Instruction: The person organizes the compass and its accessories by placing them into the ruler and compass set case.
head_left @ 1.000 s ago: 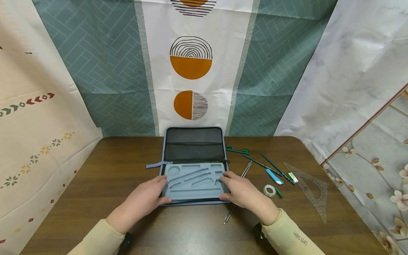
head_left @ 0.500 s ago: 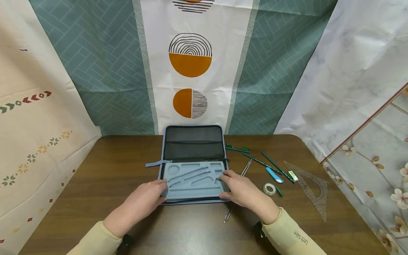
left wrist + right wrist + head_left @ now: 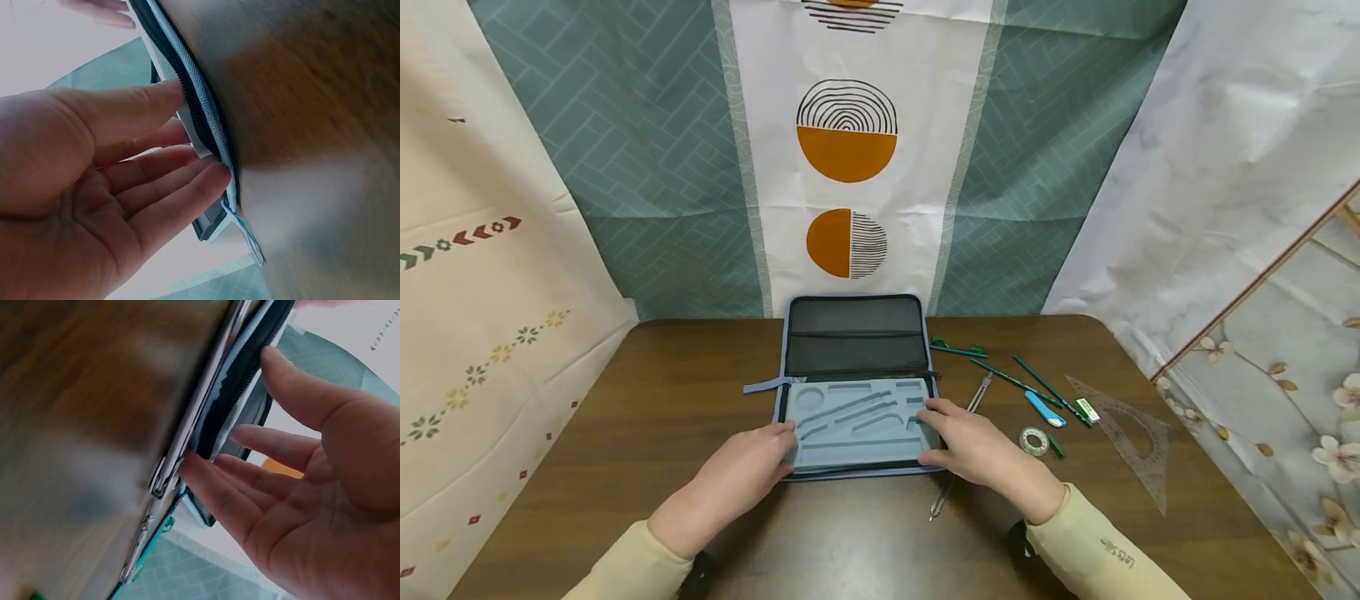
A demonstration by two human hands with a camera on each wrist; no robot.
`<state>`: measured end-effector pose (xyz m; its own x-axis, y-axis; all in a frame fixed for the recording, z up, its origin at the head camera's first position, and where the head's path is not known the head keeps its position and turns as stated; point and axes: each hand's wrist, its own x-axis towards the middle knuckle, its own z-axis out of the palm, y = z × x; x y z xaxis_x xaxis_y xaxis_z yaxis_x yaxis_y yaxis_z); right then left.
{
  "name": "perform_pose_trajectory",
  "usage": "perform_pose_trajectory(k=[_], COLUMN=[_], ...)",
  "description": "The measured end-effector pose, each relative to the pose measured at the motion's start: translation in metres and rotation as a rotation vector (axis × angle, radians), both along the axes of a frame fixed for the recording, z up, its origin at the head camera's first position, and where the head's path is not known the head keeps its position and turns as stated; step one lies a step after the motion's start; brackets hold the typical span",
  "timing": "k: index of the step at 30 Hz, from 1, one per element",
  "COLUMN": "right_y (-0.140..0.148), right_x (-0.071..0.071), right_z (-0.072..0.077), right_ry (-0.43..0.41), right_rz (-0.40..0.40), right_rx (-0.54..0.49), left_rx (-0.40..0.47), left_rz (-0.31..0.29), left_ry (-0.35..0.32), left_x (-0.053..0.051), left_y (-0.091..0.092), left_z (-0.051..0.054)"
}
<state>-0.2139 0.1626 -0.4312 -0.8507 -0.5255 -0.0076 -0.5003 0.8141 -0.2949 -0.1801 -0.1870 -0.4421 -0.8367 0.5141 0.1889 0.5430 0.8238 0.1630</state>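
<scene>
An unzipped blue pencil case (image 3: 859, 337) lies spread on the wooden table, its dark mesh lid at the back. In its front half sits a light blue tray (image 3: 850, 458) with moulded slots and a round recess. My left hand (image 3: 741, 471) touches the left side of the tray and case, fingers extended and the thumb near the front corner. My right hand (image 3: 973, 446) rests on the right side, fingertips on the tray's edge. In the left wrist view, fingertips meet the zipped rim (image 3: 203, 106). In the right wrist view, the thumb touches the zipper edge.
A metal compass (image 3: 981, 390) lies beside the case, partly under the right hand. Farther right are green pencils (image 3: 1037, 379), a blue-and-white cutter (image 3: 1045, 410), a tape roll (image 3: 1033, 442), an eraser (image 3: 1087, 409) and a clear set square (image 3: 1142, 483). Curtains hang behind the table.
My left thumb has shifted slightly left, off the tray's front corner to its side. The right hand stays on the right edge. The head view has tilted a little.
</scene>
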Motion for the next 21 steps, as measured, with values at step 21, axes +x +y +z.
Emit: perform_pose_trajectory(k=[21], right_y=[0.066], right_x=[0.005], right_z=[0.001], right_ry=[0.261], right_rz=[0.147], right_rx=[0.026], left_rx=[-0.031], left_rz=[-0.027], left_ry=[0.026], left_x=[0.001], left_y=[-0.001], left_z=[0.001])
